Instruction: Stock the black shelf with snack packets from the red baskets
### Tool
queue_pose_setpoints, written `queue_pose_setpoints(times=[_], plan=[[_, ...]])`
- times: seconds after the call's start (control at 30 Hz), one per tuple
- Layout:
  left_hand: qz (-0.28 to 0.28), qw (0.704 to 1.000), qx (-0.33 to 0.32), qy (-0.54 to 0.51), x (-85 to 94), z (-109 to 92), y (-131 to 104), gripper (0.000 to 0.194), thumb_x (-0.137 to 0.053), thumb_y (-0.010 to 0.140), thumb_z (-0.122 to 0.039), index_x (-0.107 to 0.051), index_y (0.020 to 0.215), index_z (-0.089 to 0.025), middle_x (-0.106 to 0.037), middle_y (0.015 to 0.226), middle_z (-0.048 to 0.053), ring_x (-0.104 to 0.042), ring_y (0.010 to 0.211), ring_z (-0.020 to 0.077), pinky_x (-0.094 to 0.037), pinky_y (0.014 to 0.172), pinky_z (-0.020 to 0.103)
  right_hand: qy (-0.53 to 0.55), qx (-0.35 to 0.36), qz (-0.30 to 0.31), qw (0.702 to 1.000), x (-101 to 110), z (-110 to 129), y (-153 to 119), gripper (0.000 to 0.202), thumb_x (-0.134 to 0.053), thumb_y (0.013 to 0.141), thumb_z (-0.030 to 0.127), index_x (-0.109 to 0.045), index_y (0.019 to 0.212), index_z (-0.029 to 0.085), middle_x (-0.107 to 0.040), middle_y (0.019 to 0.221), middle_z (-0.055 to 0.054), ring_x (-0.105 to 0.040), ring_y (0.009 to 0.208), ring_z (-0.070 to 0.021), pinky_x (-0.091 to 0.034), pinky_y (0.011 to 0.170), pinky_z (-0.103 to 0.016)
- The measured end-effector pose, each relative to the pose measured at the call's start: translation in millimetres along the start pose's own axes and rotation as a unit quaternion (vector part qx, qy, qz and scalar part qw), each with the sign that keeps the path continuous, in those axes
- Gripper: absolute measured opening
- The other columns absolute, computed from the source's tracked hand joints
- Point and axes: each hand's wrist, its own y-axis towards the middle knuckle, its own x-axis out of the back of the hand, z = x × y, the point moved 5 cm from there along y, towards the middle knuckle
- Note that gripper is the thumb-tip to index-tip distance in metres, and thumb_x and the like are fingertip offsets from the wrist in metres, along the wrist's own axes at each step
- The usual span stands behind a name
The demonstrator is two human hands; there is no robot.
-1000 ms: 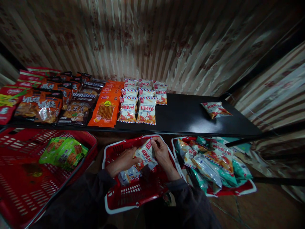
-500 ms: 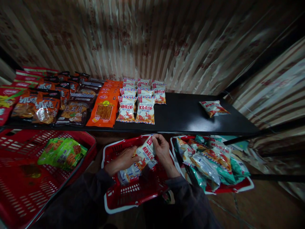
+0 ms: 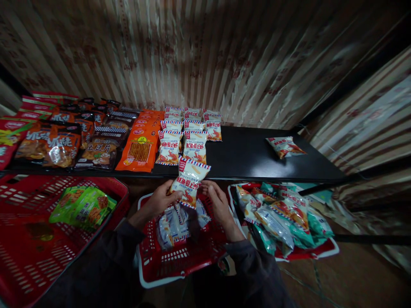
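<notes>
A white and orange snack bag (image 3: 190,182) with red lettering is upright above the middle red basket (image 3: 205,252), its face toward me. My left hand (image 3: 162,199) grips its lower left side between thumb and fingers. On the other side, my right hand (image 3: 218,204) has its fingers loosely stretched toward the bag's right edge; whether they touch it I cannot tell. Beneath the hands, several silvery-backed snack bags (image 3: 175,226) lie in the basket. Just behind the held bag, matching snack bags (image 3: 195,145) stand in rows on the black shelf (image 3: 237,154).
Orange packets (image 3: 138,147), dark potato-slice packs (image 3: 98,149) and other snacks fill the shelf's left. One white and orange bag (image 3: 285,146) lies alone at right. A left basket (image 3: 28,256) holds green packets (image 3: 85,207); a right basket (image 3: 321,253) holds mixed bags.
The snack bag has risen from the basket to the shelf's front edge and turned upright. My right hand has loosened from its top corner, while my left hand keeps hold.
</notes>
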Motion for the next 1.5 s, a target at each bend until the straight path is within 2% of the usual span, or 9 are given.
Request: queue_pose_setpoints(times=[0.1, 0.17, 0.27, 0.5, 0.67, 0.83, 1.03, 1.23, 1.5], plan=[[-0.052, 0.995, -0.001, -0.080, -3.1, -5, 1, 0.045, -0.067, 0.072, -0.043, -0.055, 0.105, -0.015, -0.066, 0.102, 0.008, -0.061, 0.085, 0.0186, -0.049, 0.069, 0.028, -0.007, 0.010, 0.069, 0.998, -19, 7, -5, 0.035, -0.065, 0.076, 0.045, -0.063, 0.104, 0.025, -0.066, 0.104, -0.005, -0.060, 0.098, -0.0225, -0.047, 0.088, -0.036], [-0.072, 0.991, 0.004, -0.113, -5.5, -7, 0, 0.046, -0.068, 0.071, -0.043, -0.055, 0.106, -0.015, -0.066, 0.104, 0.008, -0.062, 0.086, 0.0193, -0.050, 0.069, 0.029, 0.003, -0.001, 0.087, 0.996, -27, 10, -7, 0.037, -0.071, 0.071, 0.040, -0.064, 0.104, 0.025, -0.066, 0.106, -0.003, -0.059, 0.100, -0.0221, -0.047, 0.088, -0.035], [-0.084, 0.988, 0.000, -0.128, -7.4, -6, 0, 0.047, -0.068, 0.071, -0.042, -0.055, 0.107, -0.015, -0.067, 0.104, 0.009, -0.063, 0.087, 0.0198, -0.051, 0.071, 0.030, 0.019, -0.016, 0.077, 0.997, -33, 10, -8, 0.038, -0.075, 0.067, 0.035, -0.065, 0.102, 0.024, -0.066, 0.106, -0.002, -0.060, 0.097, -0.0212, -0.049, 0.085, -0.033], [-0.079, 0.986, -0.017, -0.143, -5.5, -3, 2, 0.043, -0.069, 0.072, -0.040, -0.057, 0.105, -0.015, -0.066, 0.111, 0.010, -0.061, 0.102, 0.0234, -0.045, 0.092, 0.038, 0.040, -0.017, 0.064, 0.997, -30, -3, -3, 0.030, -0.072, 0.070, 0.034, -0.068, 0.099, 0.024, -0.068, 0.098, -0.001, -0.060, 0.078, -0.0161, -0.051, 0.068, -0.028], [-0.123, 0.979, -0.015, -0.164, 0.1, -14, 0, 0.053, -0.069, 0.070, -0.045, -0.054, 0.111, -0.015, -0.064, 0.116, 0.011, -0.058, 0.107, 0.0252, -0.045, 0.093, 0.038, 0.018, -0.021, 0.064, 0.998, -30, -5, -3, 0.030, -0.072, 0.070, 0.035, -0.069, 0.097, 0.024, -0.068, 0.092, 0.000, -0.057, 0.071, -0.0142, -0.049, 0.065, -0.027], [-0.128, 0.973, -0.038, -0.190, 1.4, -16, 1, 0.051, -0.066, 0.074, -0.042, -0.052, 0.116, -0.016, -0.062, 0.119, 0.010, -0.058, 0.107, 0.0243, -0.045, 0.092, 0.037, -0.004, -0.035, 0.078, 0.996, -32, -3, -7, 0.031, -0.072, 0.069, 0.036, -0.068, 0.097, 0.023, -0.069, 0.091, 0.000, -0.059, 0.075, -0.0156, -0.048, 0.068, -0.027], [-0.152, 0.962, -0.045, -0.224, 2.3, -10, 2, 0.047, -0.068, 0.074, -0.038, -0.056, 0.114, -0.016, -0.065, 0.114, 0.009, -0.060, 0.104, 0.0243, -0.045, 0.091, 0.038, 0.074, -0.054, 0.065, 0.994, -39, -15, -11, 0.041, -0.074, 0.068, 0.031, -0.061, 0.107, 0.023, -0.068, 0.095, -0.001, -0.061, 0.075, -0.0142, -0.050, 0.068, -0.026], [-0.161, 0.953, -0.051, -0.250, -1.8, -11, 3, 0.045, -0.071, 0.072, -0.036, -0.058, 0.110, -0.016, -0.068, 0.107, 0.008, -0.061, 0.102, 0.0240, -0.045, 0.092, 0.038, 0.117, -0.064, 0.040, 0.990, -47, -31, -11, 0.040, -0.077, 0.065, 0.030, -0.059, 0.100, 0.021, -0.067, 0.084, 0.001, -0.060, 0.067, -0.0115, -0.051, 0.061, -0.023], [-0.185, 0.948, -0.049, -0.254, 2.3, -9, 4, 0.042, -0.071, 0.071, -0.037, -0.058, 0.106, -0.017, -0.068, 0.103, 0.007, -0.063, 0.094, 0.0222, -0.048, 0.086, 0.037, 0.116, -0.058, 0.053, 0.990, -46, -21, -12, 0.033, -0.077, 0.064, 0.029, -0.059, 0.090, 0.019, -0.060, 0.062, 0.006, -0.051, 0.050, -0.0063, -0.043, 0.051, -0.018]])
